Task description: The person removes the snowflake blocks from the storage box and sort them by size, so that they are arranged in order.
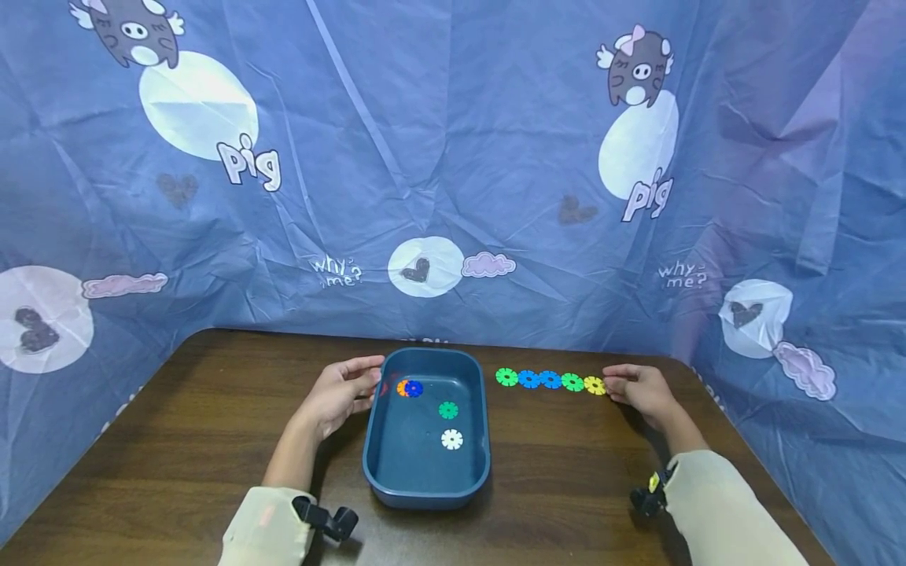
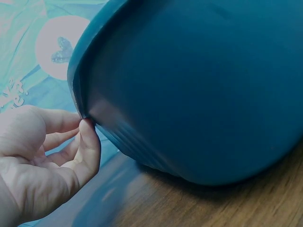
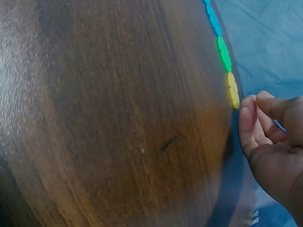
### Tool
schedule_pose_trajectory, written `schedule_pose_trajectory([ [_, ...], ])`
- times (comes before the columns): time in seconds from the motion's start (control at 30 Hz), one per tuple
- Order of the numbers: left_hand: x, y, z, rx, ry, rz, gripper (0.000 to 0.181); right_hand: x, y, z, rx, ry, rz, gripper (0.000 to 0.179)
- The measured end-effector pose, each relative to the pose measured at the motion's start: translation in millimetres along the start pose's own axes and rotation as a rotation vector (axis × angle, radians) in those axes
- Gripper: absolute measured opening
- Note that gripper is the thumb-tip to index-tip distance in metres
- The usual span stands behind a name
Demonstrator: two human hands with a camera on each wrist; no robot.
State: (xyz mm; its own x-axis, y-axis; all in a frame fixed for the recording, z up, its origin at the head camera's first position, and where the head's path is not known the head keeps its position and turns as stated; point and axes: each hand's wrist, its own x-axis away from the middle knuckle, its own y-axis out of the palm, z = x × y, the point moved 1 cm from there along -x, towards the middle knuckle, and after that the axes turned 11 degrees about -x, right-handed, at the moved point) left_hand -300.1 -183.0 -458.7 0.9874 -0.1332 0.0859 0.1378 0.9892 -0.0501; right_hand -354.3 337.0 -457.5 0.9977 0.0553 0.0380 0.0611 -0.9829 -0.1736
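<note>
A dark blue plastic tub stands on the table. My left hand pinches its left rim between thumb and fingers, as the left wrist view shows. Inside lie a white notched disc, a green one and a dark blue one overlapping an orange one. Right of the tub runs a row of notched discs: a green disc, two blue discs, another green disc and a yellow disc. My right hand is beside the yellow end, fingers loosely bent, holding nothing visible.
The brown wooden table has rounded far corners. A blue printed cloth hangs behind it and along the sides. Black wrist mounts sit at both sleeves.
</note>
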Motion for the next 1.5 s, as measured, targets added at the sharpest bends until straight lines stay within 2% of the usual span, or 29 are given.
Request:
schedule_pose_trajectory([
  [0.3, 0.8, -1.0, 0.0, -0.022, -0.008, 0.004, 0.044, -6.0, 21.5, -13.9, 0.068, -0.051, -0.110, 0.036],
  [0.6, -1.1, 0.4, 0.1, -0.038, -0.015, 0.013, 0.043, -6.4, 66.1, -40.9, 0.242, -0.138, -0.215, 0.029],
  [0.77, -2.0, 0.4, -0.1, -0.035, -0.027, 0.019, 0.041, -3.0, 94.0, -57.2, 0.332, -0.224, -0.283, 0.023],
  [0.97, -0.1, 0.3, 0.9, -0.023, -0.013, 0.008, 0.044, 5.7, 125.9, -77.5, 0.430, -0.341, -0.374, 0.019],
  [1.17, 0.0, 0.5, 0.9, -0.020, -0.010, 0.006, 0.044, 18.5, 157.6, -96.7, 0.580, -0.457, -0.462, 0.018],
  [1.5, 0.1, 1.3, 1.2, -0.034, -0.020, 0.012, 0.044, 33.7, 202.8, -112.9, 0.747, -0.620, -0.646, 0.020],
])
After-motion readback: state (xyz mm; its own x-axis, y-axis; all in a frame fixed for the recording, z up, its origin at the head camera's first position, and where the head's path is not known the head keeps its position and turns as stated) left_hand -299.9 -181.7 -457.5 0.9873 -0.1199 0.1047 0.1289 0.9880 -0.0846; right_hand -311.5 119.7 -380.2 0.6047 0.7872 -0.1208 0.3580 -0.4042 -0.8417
